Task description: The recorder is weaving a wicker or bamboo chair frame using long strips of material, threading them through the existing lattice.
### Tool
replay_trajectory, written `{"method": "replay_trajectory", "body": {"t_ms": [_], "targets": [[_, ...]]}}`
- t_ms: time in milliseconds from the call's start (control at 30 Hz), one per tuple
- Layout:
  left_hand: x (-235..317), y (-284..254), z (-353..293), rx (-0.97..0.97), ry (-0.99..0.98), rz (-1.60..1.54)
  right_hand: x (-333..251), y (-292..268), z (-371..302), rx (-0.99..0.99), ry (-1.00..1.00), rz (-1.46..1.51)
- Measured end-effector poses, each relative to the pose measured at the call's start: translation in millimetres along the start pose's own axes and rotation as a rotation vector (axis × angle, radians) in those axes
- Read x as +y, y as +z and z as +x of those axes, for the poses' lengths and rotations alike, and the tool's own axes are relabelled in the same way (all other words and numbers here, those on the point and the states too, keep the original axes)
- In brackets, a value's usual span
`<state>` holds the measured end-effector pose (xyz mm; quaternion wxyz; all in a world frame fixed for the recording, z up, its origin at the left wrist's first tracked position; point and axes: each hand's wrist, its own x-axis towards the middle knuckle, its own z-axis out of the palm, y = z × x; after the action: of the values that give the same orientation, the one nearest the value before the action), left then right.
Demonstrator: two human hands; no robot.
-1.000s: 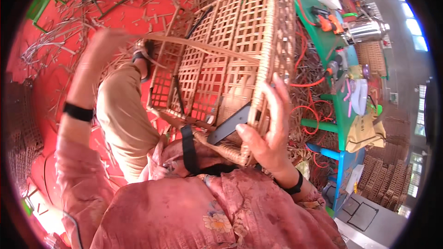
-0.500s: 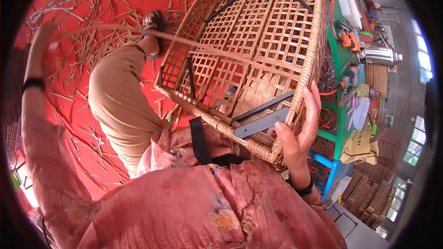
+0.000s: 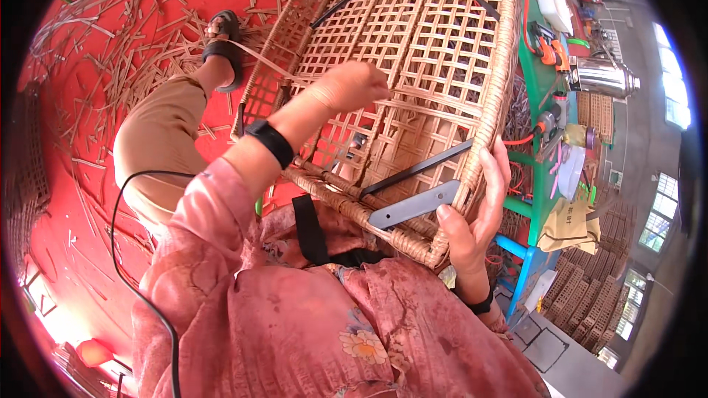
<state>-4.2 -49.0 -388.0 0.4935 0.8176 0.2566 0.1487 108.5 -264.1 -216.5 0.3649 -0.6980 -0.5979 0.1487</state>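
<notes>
A woven rattan frame with thick wrapped edges and an open lattice leans against my lap. Around its near right corner my right hand is closed, thumb beside a flat grey metal bracket. My left hand is over the middle of the lattice, its fingers curled together at a pale rattan strip that runs into the weave toward the right edge. A loose length of strip shows on the far side of my left hand, over the frame's left part. My fingertips are partly hidden.
A green workbench on the right carries orange-handled tools, a shiny metal flask and a power tool. A blue stool stands below it. Scattered rattan offcuts cover the red floor. A black cable hangs beside my left arm.
My left hand has swung in from the far left to the middle of the lattice; the strip is no longer stretched out leftward. My right hand keeps its hold on the corner.
</notes>
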Motion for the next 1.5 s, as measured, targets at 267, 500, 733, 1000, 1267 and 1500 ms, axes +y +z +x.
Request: {"method": "replay_trajectory", "body": {"t_ms": [267,500,733,1000,1267,1500], "targets": [[14.4,52.1,25.1,0.204,0.295,0.143,12.2,-1.2,-9.1,0.027,0.002,0.017],[25.7,64.2,48.1,0.254,0.263,0.326,12.5,-2.0,-8.2,0.008,0.006,-0.003],[48.4,73.4,48.5,0.368,0.519,0.319,9.4,-6.9,-5.2,-0.028,0.018,-0.011],[73.5,76.5,65.5,0.377,0.706,0.159,37.6,-21.6,-0.9,0.415,0.293,0.489],[83.9,73.2,66.6,-0.022,0.430,-0.391,108.3,-26.3,14.4,0.272,0.622,0.706],[89.8,38.6,50.1,-0.312,0.164,-0.770,128.7,-8.6,15.3,0.278,0.683,1.135]]}}
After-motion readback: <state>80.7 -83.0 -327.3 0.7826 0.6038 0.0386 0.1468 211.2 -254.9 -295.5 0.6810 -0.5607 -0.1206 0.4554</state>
